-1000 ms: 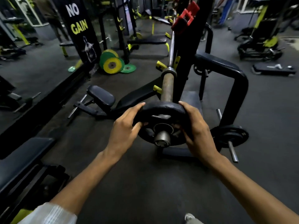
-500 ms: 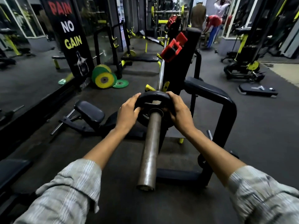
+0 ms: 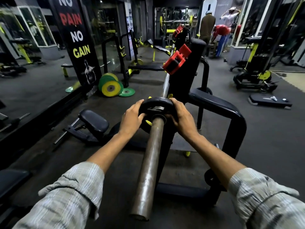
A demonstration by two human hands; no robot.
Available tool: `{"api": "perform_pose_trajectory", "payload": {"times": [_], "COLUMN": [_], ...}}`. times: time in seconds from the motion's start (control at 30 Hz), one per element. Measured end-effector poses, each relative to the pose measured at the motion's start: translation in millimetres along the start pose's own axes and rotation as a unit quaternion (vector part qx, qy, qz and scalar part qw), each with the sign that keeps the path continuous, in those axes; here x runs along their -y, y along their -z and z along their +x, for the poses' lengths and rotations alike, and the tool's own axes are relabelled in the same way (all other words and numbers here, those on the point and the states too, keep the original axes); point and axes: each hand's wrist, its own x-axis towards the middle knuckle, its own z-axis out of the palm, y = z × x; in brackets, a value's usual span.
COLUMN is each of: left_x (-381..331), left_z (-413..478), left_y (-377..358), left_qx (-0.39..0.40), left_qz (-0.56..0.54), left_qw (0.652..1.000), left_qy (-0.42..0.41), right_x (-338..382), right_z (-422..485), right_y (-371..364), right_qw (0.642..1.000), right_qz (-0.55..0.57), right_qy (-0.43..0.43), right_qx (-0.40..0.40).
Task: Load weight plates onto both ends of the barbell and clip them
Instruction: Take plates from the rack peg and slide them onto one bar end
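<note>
A black weight plate point(image 3: 156, 104) sits far up the near sleeve of the barbell point(image 3: 149, 164), which rests on a black rack and runs away from me. My left hand point(image 3: 132, 119) grips the plate's left rim and my right hand point(image 3: 182, 119) grips its right rim. The worn steel sleeve sticks out toward me, bare from the plate to its end. A red clip point(image 3: 177, 61) sits on top of the near rack upright point(image 3: 183, 83); a second red clip point(image 3: 178, 31) sits on the far upright.
Yellow and green plates point(image 3: 112, 85) lean by the "NO PAIN NO GAIN" banner at left. A bench pad point(image 3: 93, 121) lies under the bar at left. The rack's black side frame point(image 3: 231, 113) stands to my right. People stand at the far back.
The plate has slid from the sleeve's tip far inward along the bar with both hands on it. My view has lifted and moved closer behind the sleeve.
</note>
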Motion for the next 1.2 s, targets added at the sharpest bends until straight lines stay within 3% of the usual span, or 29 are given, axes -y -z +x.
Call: {"api": "perform_pose_trajectory", "payload": {"times": [0.13,0.4,0.67,0.93,1.2], "left_x": [-10.6,-41.2,-109.6,-204.6,-276.5], "left_z": [-10.3,-65.2,-125.8,-192.9,-250.2], "left_y": [28.4,84.2,60.1,-24.8,-180.0], "left_qx": [0.03,0.05,0.134,0.143,0.27], "left_qz": [0.063,0.132,0.175,0.139,0.116], "left_qw": [0.998,0.974,0.932,0.933,0.927], "left_qy": [-0.001,-0.178,-0.29,-0.301,-0.233], "right_x": [18.3,62.2,46.3,-41.2,-162.0], "right_z": [-7.1,-76.1,-173.5,-261.8,-363.5], "right_y": [18.5,66.2,118.1,198.1,263.7], "right_qw": [0.999,0.991,0.977,0.962,0.946], "right_qz": [-0.048,-0.127,-0.19,-0.226,-0.193], "right_qy": [-0.008,0.008,0.001,-0.008,-0.109], "right_qx": [0.005,0.043,0.095,0.155,0.237]}}
